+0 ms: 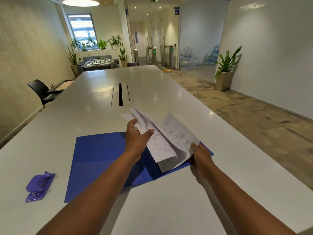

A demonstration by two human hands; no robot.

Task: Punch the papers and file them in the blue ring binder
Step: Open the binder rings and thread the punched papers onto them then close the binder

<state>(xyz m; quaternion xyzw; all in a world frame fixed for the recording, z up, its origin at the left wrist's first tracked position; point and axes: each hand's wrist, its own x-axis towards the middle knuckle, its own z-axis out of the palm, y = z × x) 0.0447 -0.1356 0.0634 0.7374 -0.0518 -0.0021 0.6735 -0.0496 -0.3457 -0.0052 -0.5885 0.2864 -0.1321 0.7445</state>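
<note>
While a bright office room stretches far behind, the long white table (152, 85) carries the open blue ring binder (98, 158). Above its right half, left hand (137, 139) and right hand (199, 155) grip the papers (169, 138). A purple hole punch (39, 186) lies near left.

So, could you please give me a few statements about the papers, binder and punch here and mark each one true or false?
1. The open blue ring binder lies flat on the long white table. True.
2. The purple hole punch sits on top of the binder. False: it rests on the table, apart from the binder's left edge.
3. Both hands hold the stack of white printed papers. True: the left hand grips its left side, the right hand its lower right corner.
4. The papers lie flat and closed. False: they are fanned open above the binder.
</note>
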